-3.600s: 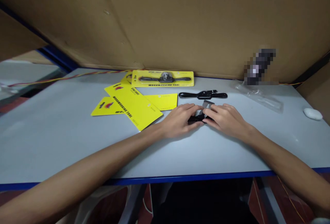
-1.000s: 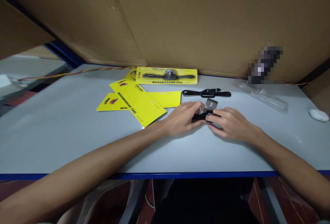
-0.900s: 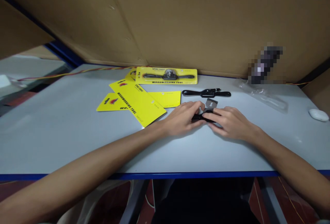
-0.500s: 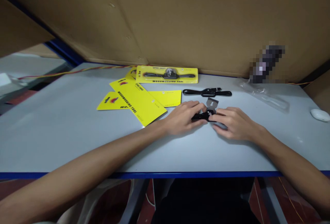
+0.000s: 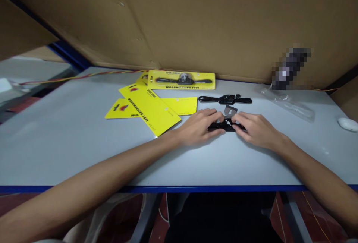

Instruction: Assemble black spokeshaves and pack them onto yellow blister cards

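Note:
Both hands are at a black spokeshave (image 5: 228,124) lying on the table. My left hand (image 5: 200,126) grips its left handle between thumb and fingers. On the other side, my right hand (image 5: 253,128) has its thumb and fingers closed around the right part of the body, near the middle. A flat grey metal blade (image 5: 231,111) with a slot lies just behind the body, between the hands; whether it touches the body cannot be made out. Farther back rests a second black spokeshave (image 5: 225,99), touched by neither hand.
Yellow backing cards (image 5: 152,112) overlap to the left. A packaged spokeshave (image 5: 181,81) lies at the back by the cardboard wall (image 5: 195,23). To the right are a clear plastic blister (image 5: 292,106), a blurred-out dark object (image 5: 289,69) and a white case (image 5: 347,124).
My right fingers have shifted slightly right and up from the middle of the spokeshave, uncovering more of its body. The blade appears slightly lower. My left hand has stayed in place.

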A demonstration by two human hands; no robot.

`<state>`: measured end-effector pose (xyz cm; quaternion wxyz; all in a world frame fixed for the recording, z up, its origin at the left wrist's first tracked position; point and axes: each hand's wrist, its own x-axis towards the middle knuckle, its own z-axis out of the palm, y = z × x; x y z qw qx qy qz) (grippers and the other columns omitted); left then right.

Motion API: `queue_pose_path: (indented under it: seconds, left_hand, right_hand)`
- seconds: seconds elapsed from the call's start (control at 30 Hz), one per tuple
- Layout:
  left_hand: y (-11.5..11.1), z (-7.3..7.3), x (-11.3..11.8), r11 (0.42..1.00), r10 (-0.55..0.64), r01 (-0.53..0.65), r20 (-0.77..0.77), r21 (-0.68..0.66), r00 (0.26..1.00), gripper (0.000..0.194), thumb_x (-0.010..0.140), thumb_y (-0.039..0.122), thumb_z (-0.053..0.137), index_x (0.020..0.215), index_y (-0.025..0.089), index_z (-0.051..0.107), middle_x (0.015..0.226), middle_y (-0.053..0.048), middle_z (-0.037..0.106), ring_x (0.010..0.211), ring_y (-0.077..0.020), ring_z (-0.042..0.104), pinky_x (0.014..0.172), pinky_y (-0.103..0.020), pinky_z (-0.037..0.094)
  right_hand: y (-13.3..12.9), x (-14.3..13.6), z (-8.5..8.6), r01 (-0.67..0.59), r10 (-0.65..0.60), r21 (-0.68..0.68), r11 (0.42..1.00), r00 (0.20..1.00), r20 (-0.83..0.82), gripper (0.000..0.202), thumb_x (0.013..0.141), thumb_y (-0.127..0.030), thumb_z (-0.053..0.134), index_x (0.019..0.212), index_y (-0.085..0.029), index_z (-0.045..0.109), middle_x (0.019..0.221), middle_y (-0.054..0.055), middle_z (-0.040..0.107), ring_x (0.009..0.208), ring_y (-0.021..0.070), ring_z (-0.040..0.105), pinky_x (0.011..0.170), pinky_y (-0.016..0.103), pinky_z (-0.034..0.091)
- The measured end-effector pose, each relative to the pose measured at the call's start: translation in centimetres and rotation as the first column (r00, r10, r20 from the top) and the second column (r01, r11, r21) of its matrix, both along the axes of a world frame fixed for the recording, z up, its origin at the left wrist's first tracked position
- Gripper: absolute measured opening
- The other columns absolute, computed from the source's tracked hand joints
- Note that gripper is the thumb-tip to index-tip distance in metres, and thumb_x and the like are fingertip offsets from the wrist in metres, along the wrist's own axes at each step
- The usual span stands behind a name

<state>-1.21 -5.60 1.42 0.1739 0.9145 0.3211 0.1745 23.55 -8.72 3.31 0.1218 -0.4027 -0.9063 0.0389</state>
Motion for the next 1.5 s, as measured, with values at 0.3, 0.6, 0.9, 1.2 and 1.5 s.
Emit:
queue_pose_path:
  seconds: [0.3,0.6,0.9,1.2,1.5]
  left_hand:
    - [0.1,-0.2,0.0,1.000,0.010,-0.010,0.006,0.006,1.000,0.029,0.100,0.048,0.053,0.105,0.020,0.055,0.094,-0.005,0.063,0.083,-0.0209,0.057,0.073,-0.033,0.042]
    - [0.0,-0.2,0.0,1.000,0.002,-0.003,0.019,0.030,1.000,0.027,0.100,0.046,0.054,0.106,0.020,0.054,0.095,-0.006,0.064,0.084,-0.0210,0.057,0.073,-0.033,0.042]
    - [0.0,-0.2,0.0,0.999,0.000,-0.001,0.024,0.038,1.000,0.026,0.100,0.045,0.053,0.106,0.020,0.054,0.095,-0.006,0.065,0.084,-0.0207,0.058,0.073,-0.033,0.044]
    - [0.0,-0.2,0.2,1.000,0.028,-0.028,-0.005,0.007,1.000,0.052,0.098,0.044,0.056,0.141,0.016,0.050,0.100,-0.009,0.067,0.093,-0.0247,0.063,0.082,-0.038,0.050]
    - [0.2,-0.7,0.3,0.999,0.029,-0.029,0.000,0.023,1.000,0.046,0.098,0.044,0.057,0.135,0.016,0.057,0.102,-0.010,0.068,0.094,-0.0259,0.063,0.084,-0.041,0.051]
  right_hand:
    - [0.1,0.0,0.0,0.064,-0.064,-0.051,0.997,0.998,0.013,0.016,0.102,-0.026,0.045,0.101,-0.018,0.059,0.094,0.007,0.067,0.076,0.0185,0.058,0.068,0.033,0.037]
    - [0.1,0.1,0.0,0.032,-0.030,-0.012,0.999,0.991,0.131,0.025,0.106,-0.028,0.041,0.099,-0.017,0.063,0.090,0.006,0.064,0.070,0.0167,0.052,0.064,0.032,0.032]
    - [-0.1,0.0,0.2,0.024,-0.028,0.044,0.999,0.996,0.090,0.029,0.104,-0.027,0.044,0.119,-0.015,0.066,0.093,0.007,0.067,0.071,0.0171,0.055,0.064,0.031,0.038]
    - [1.3,0.1,1.6,-0.218,0.132,0.235,0.947,0.933,0.335,0.030,0.102,-0.011,0.047,0.117,-0.019,0.072,0.095,0.007,0.072,0.073,0.0177,0.063,0.064,0.031,0.040]
    - [0.8,-3.9,2.8,0.082,-0.076,0.003,0.997,0.900,0.430,0.029,0.100,-0.013,0.046,0.098,-0.010,0.074,0.093,0.014,0.075,0.069,0.0184,0.064,0.060,0.032,0.035]
